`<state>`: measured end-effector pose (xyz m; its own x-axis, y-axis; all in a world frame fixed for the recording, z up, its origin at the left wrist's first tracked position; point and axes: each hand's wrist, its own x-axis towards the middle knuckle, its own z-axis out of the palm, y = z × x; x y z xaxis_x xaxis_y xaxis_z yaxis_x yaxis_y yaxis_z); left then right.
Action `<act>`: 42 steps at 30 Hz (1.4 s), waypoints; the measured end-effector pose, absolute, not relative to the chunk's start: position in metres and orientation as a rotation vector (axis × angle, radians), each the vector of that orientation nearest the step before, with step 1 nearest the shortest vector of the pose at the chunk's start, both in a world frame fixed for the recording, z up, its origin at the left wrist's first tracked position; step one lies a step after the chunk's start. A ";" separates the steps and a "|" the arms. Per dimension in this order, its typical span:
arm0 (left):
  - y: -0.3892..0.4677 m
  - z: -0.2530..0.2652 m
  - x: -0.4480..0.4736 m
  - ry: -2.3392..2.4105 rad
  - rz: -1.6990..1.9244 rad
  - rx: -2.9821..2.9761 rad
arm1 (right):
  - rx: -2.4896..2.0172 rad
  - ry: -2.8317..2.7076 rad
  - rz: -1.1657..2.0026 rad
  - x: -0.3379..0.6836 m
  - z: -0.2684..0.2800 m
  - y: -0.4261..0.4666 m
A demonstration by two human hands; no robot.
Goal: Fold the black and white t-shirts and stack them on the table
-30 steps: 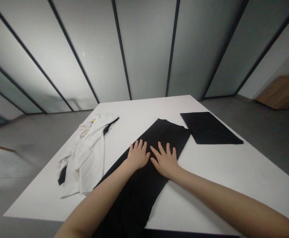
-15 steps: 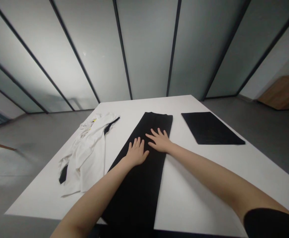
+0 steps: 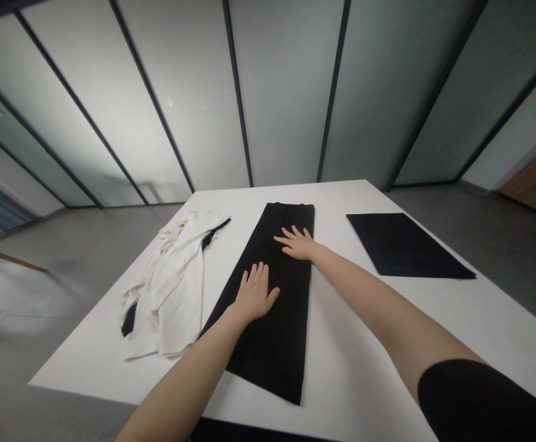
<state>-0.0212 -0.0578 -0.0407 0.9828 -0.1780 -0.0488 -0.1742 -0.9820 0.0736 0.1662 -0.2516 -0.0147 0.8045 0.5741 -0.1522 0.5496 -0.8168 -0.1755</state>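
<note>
A pair of black trousers [image 3: 274, 344], folded lengthwise, lies flat down the middle of the white table with its waistband at the far end. My left hand [image 3: 255, 297] rests palm down on the middle of the cloth, fingers out straight and thumb apart. Farther up and to the right, my right hand [image 3: 298, 244] lies flat with spread fingers near the trousers' right edge. Neither hand grips anything. The near end of the trousers lies just inside the table's front edge.
To the left, a rumpled white garment [image 3: 175, 288] with black parts lies on the table [image 3: 341, 368]. A flat, folded black cloth [image 3: 408, 245] sits at the right. Frosted glass panels [image 3: 281, 92] stand behind the table.
The trousers have slid away from me; their near end, which hung over the front edge, now lies on the table. My right hand has moved farther forward than my left.
</note>
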 end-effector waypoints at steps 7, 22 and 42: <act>-0.063 -0.031 -0.028 -0.108 -0.001 3.126 | -2.835 -0.579 0.018 0.086 -0.016 -0.207; -0.054 0.008 -0.033 -0.090 -0.013 3.146 | -2.842 -0.463 0.222 0.057 -0.031 -0.187; -0.049 -0.010 -0.027 -0.257 0.152 3.005 | -2.890 -0.582 0.167 0.179 -0.033 -0.194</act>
